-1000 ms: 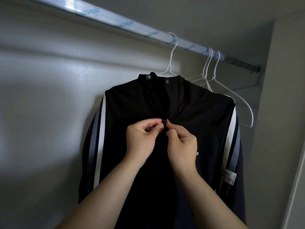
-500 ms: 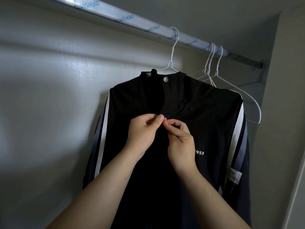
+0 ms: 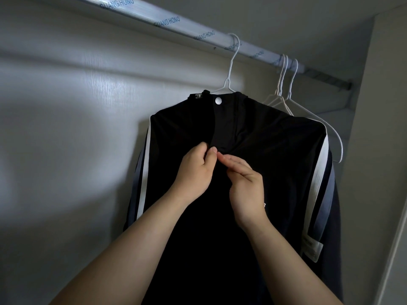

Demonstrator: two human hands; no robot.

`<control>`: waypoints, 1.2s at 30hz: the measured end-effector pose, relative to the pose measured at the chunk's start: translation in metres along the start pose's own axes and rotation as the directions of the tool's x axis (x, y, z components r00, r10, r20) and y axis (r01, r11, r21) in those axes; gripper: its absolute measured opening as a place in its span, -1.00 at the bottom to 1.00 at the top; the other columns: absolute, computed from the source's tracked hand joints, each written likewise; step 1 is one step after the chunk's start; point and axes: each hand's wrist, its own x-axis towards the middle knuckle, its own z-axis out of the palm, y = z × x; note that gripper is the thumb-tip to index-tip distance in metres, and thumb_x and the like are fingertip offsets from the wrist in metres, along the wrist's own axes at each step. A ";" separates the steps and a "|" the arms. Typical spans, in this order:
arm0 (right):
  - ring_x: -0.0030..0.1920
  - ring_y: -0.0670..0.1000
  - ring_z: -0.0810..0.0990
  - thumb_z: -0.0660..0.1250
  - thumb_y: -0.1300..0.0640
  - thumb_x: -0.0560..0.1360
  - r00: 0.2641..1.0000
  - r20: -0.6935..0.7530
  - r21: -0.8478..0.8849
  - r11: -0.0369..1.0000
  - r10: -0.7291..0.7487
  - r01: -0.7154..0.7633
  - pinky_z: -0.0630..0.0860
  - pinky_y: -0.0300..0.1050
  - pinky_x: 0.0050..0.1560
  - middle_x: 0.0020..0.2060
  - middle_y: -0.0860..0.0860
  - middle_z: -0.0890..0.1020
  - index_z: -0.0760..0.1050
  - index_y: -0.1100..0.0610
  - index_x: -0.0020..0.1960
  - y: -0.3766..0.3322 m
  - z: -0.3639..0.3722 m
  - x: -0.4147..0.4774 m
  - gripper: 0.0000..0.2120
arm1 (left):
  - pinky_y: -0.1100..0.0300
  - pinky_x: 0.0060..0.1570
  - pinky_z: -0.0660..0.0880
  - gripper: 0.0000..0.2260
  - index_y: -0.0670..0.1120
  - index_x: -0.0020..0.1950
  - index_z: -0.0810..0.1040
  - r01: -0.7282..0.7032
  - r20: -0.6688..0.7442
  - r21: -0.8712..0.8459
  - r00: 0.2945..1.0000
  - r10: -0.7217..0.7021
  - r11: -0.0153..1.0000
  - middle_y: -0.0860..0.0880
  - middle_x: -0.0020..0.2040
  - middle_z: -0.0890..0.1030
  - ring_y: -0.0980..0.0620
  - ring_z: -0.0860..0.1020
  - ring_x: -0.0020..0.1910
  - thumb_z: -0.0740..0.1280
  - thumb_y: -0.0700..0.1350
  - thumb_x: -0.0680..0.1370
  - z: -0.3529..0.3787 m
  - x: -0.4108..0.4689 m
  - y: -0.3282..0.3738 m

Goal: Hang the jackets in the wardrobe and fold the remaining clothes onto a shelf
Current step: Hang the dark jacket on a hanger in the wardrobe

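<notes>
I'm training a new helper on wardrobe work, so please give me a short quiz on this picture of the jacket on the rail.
1. True or false: the black jacket hangs from a white hanger on the rail.
2. Where do the empty hangers hang? A) left of the jacket B) right of the jacket C) on a shelf below it
3. Which hand pinches the jacket's front below the white snap: the left hand or the right hand?

Key: 1 true; 2 B; 3 the left hand. The right hand's fingers lie nearly straight beside it.
</notes>
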 end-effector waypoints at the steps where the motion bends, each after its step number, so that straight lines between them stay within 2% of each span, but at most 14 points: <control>1: 0.24 -0.14 0.60 0.14 0.43 0.55 1.000 -0.007 0.000 1.000 0.003 -0.003 0.50 -0.17 0.32 0.15 -0.14 0.68 0.72 -0.03 0.10 0.001 0.000 0.000 -0.50 | 0.40 -0.40 0.30 -0.64 0.01 -0.31 0.27 0.000 -0.006 -0.001 1.000 0.000 1.000 0.11 -0.40 0.34 0.21 0.39 -0.43 0.23 -0.08 0.68 0.001 0.000 -0.001; 5: 0.27 -0.15 0.59 0.15 0.36 0.56 0.999 -0.021 -0.026 0.999 0.031 -0.031 0.46 -0.05 0.38 0.18 -0.14 0.68 0.69 -0.02 0.17 0.007 0.000 -0.002 -0.55 | 0.39 -0.37 0.29 -0.66 0.03 -0.28 0.26 0.001 0.015 0.022 1.000 -0.001 1.000 0.11 -0.35 0.34 0.23 0.39 -0.38 0.19 -0.07 0.70 0.003 -0.002 -0.003; 13: 0.27 -0.17 0.58 0.15 0.38 0.56 1.000 0.002 -0.067 0.998 0.020 -0.020 0.47 -0.12 0.35 0.19 -0.17 0.66 0.67 -0.01 0.21 0.008 0.004 -0.001 -0.54 | 0.48 -0.30 0.32 -0.66 0.06 -0.28 0.25 -0.012 -0.047 0.099 0.999 0.017 0.995 0.09 -0.28 0.39 0.33 0.43 -0.27 0.19 -0.11 0.69 0.007 0.000 -0.001; 19: 0.23 -0.18 0.61 0.20 0.32 0.57 0.997 0.004 -0.007 0.997 0.083 -0.083 0.52 -0.22 0.26 0.16 -0.15 0.68 0.67 -0.03 0.20 0.007 0.001 0.001 -0.59 | 0.46 -0.31 0.33 -0.65 0.06 -0.29 0.27 0.011 -0.047 0.101 0.999 -0.006 0.995 0.09 -0.29 0.41 0.24 0.45 -0.30 0.20 -0.08 0.69 0.008 0.000 0.001; 21: 0.15 -0.15 0.66 0.28 0.23 0.59 0.989 -0.059 0.026 0.991 0.134 -0.133 0.57 -0.21 0.18 0.07 -0.12 0.72 0.68 -0.01 0.17 0.007 0.003 0.002 -0.71 | 0.44 -0.32 0.33 -0.65 0.06 -0.30 0.27 -0.006 -0.040 0.104 0.999 0.010 0.995 0.08 -0.31 0.41 0.28 0.45 -0.29 0.22 -0.07 0.68 0.007 -0.001 0.003; 22: 0.11 -0.13 0.68 0.32 0.18 0.58 0.980 -0.119 0.028 0.988 0.157 -0.155 0.60 -0.15 0.17 0.03 -0.11 0.73 0.68 -0.01 0.14 0.007 0.004 0.003 -0.78 | 0.43 -0.34 0.33 -0.64 0.05 -0.31 0.27 -0.010 -0.037 0.107 0.999 0.014 0.994 0.08 -0.33 0.40 0.27 0.45 -0.31 0.22 -0.06 0.68 0.007 -0.002 0.004; 24: 0.04 -0.11 0.70 0.38 0.11 0.57 0.955 -0.233 -0.005 0.982 0.182 -0.188 0.62 -0.02 0.17 -0.04 -0.11 0.74 0.69 -0.03 0.07 0.008 0.007 0.006 -0.86 | 0.40 -0.38 0.32 -0.64 0.03 -0.32 0.27 -0.012 -0.039 0.118 0.999 0.017 0.993 0.08 -0.36 0.39 0.20 0.43 -0.37 0.24 -0.05 0.67 0.006 -0.001 0.006; 26: 0.01 -0.12 0.71 0.42 0.08 0.54 0.947 -0.261 -0.030 0.979 0.188 -0.203 0.64 -0.01 0.14 -0.07 -0.12 0.74 0.68 -0.03 0.06 0.008 0.010 0.008 -0.88 | 0.36 -0.42 0.31 -0.64 0.00 -0.34 0.29 0.006 -0.052 0.132 0.999 0.001 0.991 0.07 -0.38 0.41 0.13 0.39 -0.43 0.27 -0.04 0.65 0.007 0.000 0.008; 31: 0.01 -0.20 0.70 0.40 0.10 0.55 0.982 -0.129 -0.086 0.985 0.139 -0.151 0.62 -0.19 0.06 -0.07 -0.16 0.74 0.70 -0.03 0.12 0.003 0.009 0.006 -0.83 | 0.32 -0.45 0.21 -0.66 -0.01 -0.35 0.29 0.076 -0.068 0.198 0.996 -0.063 0.977 0.05 -0.36 0.44 0.12 0.40 -0.43 0.26 -0.05 0.62 0.015 0.007 0.016; 36: 0.06 -0.15 0.70 0.41 0.19 0.57 0.990 -0.037 -0.069 0.988 0.139 -0.141 0.61 -0.22 0.09 -0.04 -0.12 0.75 0.70 0.02 0.14 0.001 0.002 0.010 -0.80 | 0.21 -0.39 0.26 -0.66 -0.03 -0.35 0.30 0.085 -0.034 0.149 0.996 -0.081 0.985 0.04 -0.39 0.43 0.10 0.39 -0.42 0.26 -0.10 0.61 0.012 0.015 0.017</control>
